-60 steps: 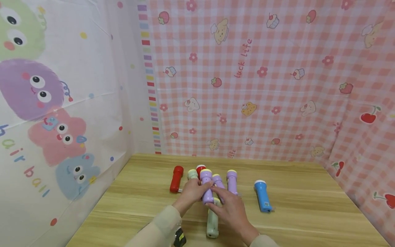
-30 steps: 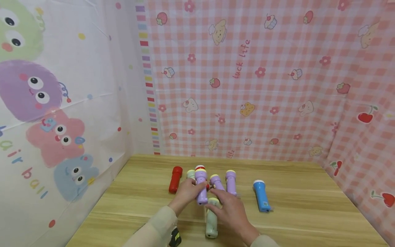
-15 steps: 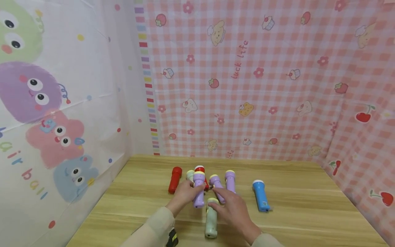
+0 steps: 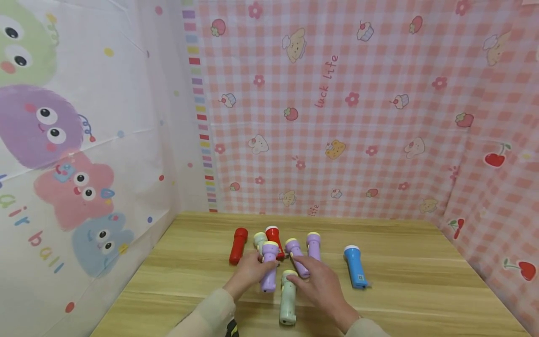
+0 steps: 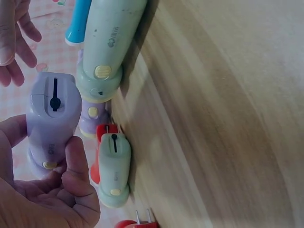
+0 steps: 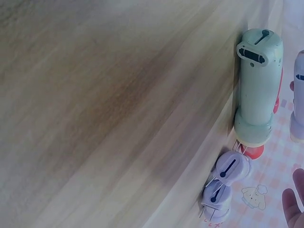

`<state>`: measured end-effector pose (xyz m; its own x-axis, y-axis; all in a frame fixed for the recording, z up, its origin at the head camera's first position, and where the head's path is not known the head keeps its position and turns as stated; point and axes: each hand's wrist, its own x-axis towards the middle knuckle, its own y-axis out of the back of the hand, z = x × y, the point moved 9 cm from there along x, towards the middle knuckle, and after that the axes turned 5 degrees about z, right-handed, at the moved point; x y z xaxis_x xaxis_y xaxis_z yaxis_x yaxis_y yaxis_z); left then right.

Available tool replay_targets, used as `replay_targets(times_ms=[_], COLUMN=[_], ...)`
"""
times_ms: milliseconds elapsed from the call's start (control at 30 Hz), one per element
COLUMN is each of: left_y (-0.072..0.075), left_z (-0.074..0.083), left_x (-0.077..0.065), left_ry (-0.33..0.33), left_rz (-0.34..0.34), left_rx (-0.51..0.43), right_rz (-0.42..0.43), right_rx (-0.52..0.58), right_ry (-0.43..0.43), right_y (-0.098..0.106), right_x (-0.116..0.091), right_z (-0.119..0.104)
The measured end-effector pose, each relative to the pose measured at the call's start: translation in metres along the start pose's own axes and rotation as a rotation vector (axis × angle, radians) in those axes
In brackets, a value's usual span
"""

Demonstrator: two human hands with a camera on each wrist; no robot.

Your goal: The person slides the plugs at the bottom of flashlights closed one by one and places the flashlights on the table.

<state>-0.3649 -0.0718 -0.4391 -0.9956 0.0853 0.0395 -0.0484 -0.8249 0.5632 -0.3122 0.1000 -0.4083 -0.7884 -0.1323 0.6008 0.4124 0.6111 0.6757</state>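
My left hand (image 4: pixel 250 271) grips a purple flashlight (image 4: pixel 269 277) by its body, holding it above the table. In the left wrist view, its base end with a slot (image 5: pixel 54 92) faces the camera, between thumb and fingers. My right hand (image 4: pixel 323 286) holds nothing; its fingers are loosely spread over the table. Under the right thumb lies a pale green flashlight (image 4: pixel 288 302). Just beyond the right fingers are a purple flashlight (image 4: pixel 294 250) and another purple flashlight (image 4: pixel 313 244), each partly hidden by that hand.
Behind the left hand lie a small green flashlight (image 4: pixel 258 239) and a red flashlight (image 4: pixel 275 242) with a white rim. Another red flashlight (image 4: pixel 239 245) is at left, prongs showing in the left wrist view. A blue flashlight (image 4: pixel 356 269) lies at right. A checked cloth (image 4: pixel 328 187) hangs behind.
The left hand has carried the purple flashlight left and nearer to me, lowering it. The right hand, earlier touching that flashlight's base, is now apart from it.
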Motion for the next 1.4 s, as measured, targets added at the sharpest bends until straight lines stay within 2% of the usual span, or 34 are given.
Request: replay_targets(times_ms=[200,367,500,733,967,1233,1400], left_y=[-0.002,-0.001,-0.003,-0.011,-0.017,-0.016,-0.017], left_z=[-0.005,-0.005,-0.006,-0.012,-0.015,-0.015,-0.017], left_x=[-0.004,-0.008,-0.011,-0.013,-0.019,-0.024,-0.026], left_ry=[0.001,-0.052,-0.069,-0.078,-0.105,-0.151,-0.14], left_rz=[-0.013,0.003,-0.002,-0.031,-0.039,-0.017,-0.014], left_rx=[0.025,0.054,0.072,0.059,0.061,0.07,0.071], right_rz=[-0.009,-0.034,-0.05,-0.098,-0.088,-0.106,-0.117], right_rx=[-0.018,-0.016,-0.029,-0.053,-0.09,-0.149,-0.139], right_ry=[-0.002,-0.012,-0.015,-0.058,-0.06,-0.156,-0.202], right_y=[0.001,-0.001,-0.002,-0.004,0.0,0.009,0.018], right_x=[0.001,0.0,0.0,-0.001,-0.001,0.001,0.004], right_z=[0.003,0.006,0.01,0.021,0.035,0.06,0.077])
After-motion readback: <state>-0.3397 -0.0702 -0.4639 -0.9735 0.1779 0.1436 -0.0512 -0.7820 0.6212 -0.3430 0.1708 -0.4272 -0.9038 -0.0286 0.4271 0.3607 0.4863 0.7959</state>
